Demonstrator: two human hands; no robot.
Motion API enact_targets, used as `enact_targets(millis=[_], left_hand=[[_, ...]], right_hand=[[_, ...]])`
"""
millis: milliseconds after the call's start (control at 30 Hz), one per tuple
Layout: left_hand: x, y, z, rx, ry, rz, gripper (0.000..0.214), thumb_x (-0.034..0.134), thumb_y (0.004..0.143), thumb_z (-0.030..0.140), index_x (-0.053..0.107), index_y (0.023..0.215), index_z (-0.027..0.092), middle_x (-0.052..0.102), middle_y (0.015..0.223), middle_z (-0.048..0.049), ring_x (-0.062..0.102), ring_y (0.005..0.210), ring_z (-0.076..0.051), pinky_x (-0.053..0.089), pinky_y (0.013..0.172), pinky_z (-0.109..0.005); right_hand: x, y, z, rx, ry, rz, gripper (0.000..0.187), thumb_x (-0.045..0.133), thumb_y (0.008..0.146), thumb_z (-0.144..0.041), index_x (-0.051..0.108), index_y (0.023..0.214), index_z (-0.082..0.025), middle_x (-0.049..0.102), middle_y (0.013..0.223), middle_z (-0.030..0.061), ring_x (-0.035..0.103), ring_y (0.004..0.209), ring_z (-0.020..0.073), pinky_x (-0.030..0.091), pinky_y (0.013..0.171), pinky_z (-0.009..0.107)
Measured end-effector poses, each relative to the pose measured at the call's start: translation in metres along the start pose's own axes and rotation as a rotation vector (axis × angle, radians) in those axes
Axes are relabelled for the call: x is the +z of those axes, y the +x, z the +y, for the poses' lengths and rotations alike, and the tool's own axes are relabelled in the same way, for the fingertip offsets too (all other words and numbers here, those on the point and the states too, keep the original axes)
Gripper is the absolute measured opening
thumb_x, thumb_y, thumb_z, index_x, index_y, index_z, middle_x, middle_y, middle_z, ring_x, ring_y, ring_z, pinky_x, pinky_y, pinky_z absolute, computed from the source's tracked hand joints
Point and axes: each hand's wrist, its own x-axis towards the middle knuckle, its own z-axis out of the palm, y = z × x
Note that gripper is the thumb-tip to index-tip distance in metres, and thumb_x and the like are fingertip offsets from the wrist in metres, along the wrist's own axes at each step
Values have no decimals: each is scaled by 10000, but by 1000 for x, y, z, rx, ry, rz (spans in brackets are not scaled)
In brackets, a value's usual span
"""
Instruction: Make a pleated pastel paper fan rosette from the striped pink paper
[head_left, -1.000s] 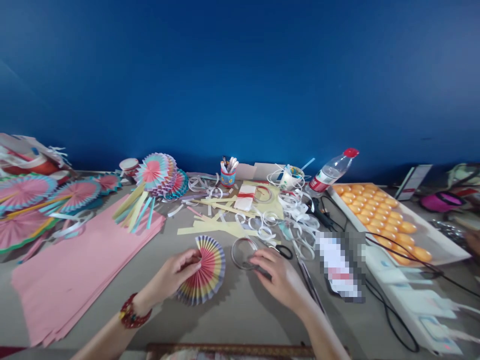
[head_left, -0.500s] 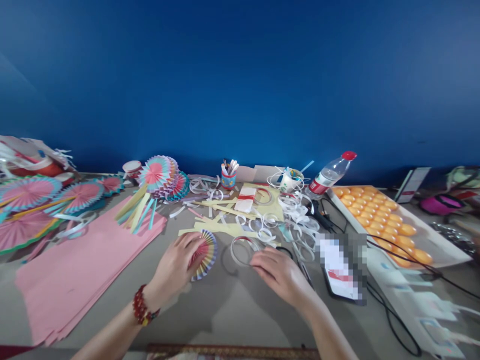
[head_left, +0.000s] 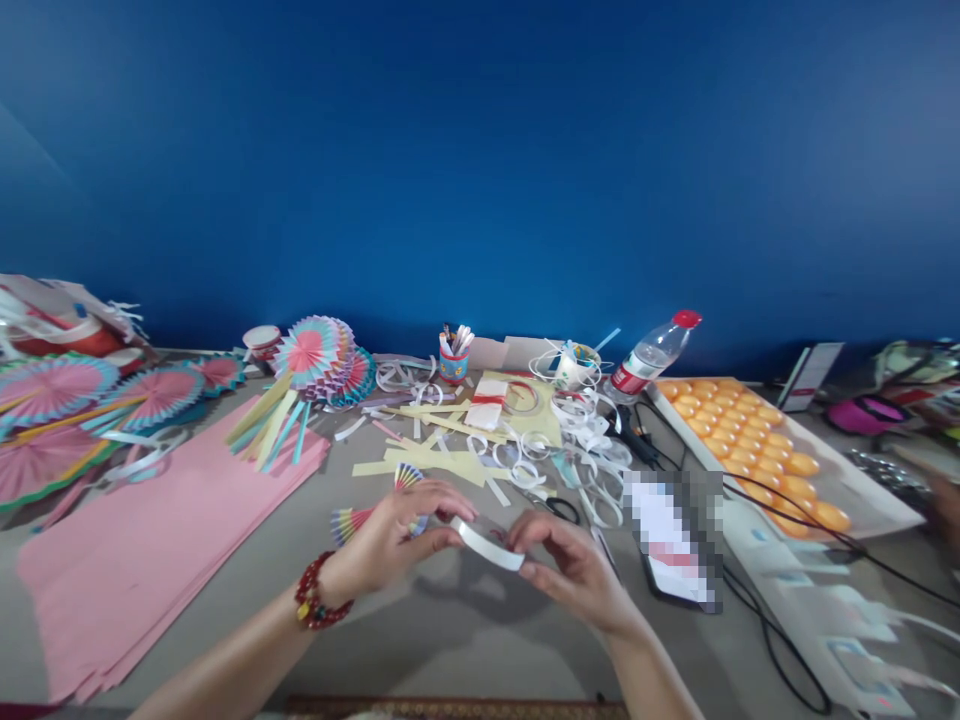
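Note:
My left hand (head_left: 405, 530) and my right hand (head_left: 566, 565) pinch opposite sides of a thin roll of tape (head_left: 491, 548), seen edge-on as a white curved band above the table. A small pleated paper fan (head_left: 350, 522) with a striped rim lies just behind my left hand, which hides much of it. Past my hands are yellow paper strips (head_left: 416, 462) and several curled white strips (head_left: 589, 425). Black-handled scissors (head_left: 562, 509) rest behind my right hand.
Stacked pink paper (head_left: 150, 560) covers the left side, with pleated fans (head_left: 311, 350) behind. Right of my hands lie a phone (head_left: 671, 545), black cables (head_left: 780, 630) and a tray of orange domes (head_left: 862, 480). A bottle (head_left: 652, 355) and pen cup (head_left: 454, 365) stand at the back.
My right hand has lifted the tape roll from the table and moved it toward me. My left hand has left the paper fan and moved right to grip the roll too.

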Motion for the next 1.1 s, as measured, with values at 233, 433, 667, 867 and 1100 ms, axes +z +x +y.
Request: enact_targets(millis=[233, 433, 667, 867, 1100], left_hand=[[2, -4, -1, -63, -16, 15, 236, 601, 896, 362, 730, 1046, 234, 715, 1081, -100, 620, 1078, -271, 456, 981, -389], [7, -5, -8, -47, -27, 76, 220, 598, 903, 304, 727, 1070, 240, 708, 1095, -94, 618, 1090, -257, 460, 979, -374], [16, -7, -15, -60, -7, 262, 215, 601, 891, 250, 670, 1092, 224, 593, 1233, -118, 580, 1114, -246, 500, 899, -317], [20, -10, -10, -97, 123, 260, 145, 613, 884, 283, 663, 1000, 210, 641, 1045, -81, 621, 837, -181, 500, 794, -282], [26, -14, -5, -8, 293, 324, 119, 581, 895, 227, 668, 976, 221, 669, 991, -81, 618, 968, -220, 481, 883, -313]], right_hand=[[2, 2, 0, 46, -20, -5, 184, 614, 904, -385, 599, 881, -203, 663, 880, 68, 646, 870, 200, 508, 811, 307], [7, 5, -6, -41, -153, 2, 165, 597, 905, -368, 591, 882, -206, 629, 858, 57, 597, 813, 191, 489, 738, 300], [15, 14, -23, -213, -441, 9, 67, 576, 871, -164, 585, 859, -230, 593, 711, 14, 513, 760, 188, 464, 785, 353], [19, 16, -21, -221, -485, 1, 76, 551, 875, -160, 589, 863, -225, 613, 732, 31, 530, 803, 208, 481, 819, 377], [26, 16, -20, -239, -578, -27, 113, 529, 896, -151, 617, 915, -220, 664, 787, 45, 563, 821, 211, 477, 882, 405]])
